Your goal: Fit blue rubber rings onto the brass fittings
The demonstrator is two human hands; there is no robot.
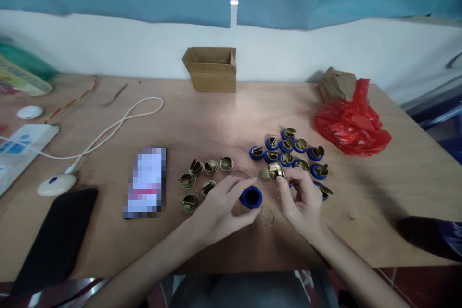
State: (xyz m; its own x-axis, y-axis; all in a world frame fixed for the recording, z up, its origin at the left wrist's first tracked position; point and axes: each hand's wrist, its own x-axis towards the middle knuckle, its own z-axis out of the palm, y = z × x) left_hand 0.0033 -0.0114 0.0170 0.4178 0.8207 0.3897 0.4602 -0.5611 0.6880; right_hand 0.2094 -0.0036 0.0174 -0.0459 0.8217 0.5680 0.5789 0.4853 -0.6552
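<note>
My two bare arms come in from the bottom, over the front edge of the wood table. My left hand pinches a blue ring between thumb and finger, with its dark hole facing up at me. My right hand is closed on a gold metal piece, held by its side, with its flat end sticking out to the left. The blue ring and the gold piece are close, and I see a small gap between them. A thin bent wire is just below my left thumb; I can't tell what it rests on.

Past my right hand sits a bunch of blue-rimmed pieces, packed tight, some partly hidden by my fingers. Left of my left hand are loose gold pieces with plain rims. A strip of wood shows between the two bunches, and more wood runs back to the brown box by the wall.

The phone is farther left, apart from the loose pieces. The red bag sits behind the blue bunch, near the slanting right edge. A dark bottle lies close to the front right, well away from my right arm.
</note>
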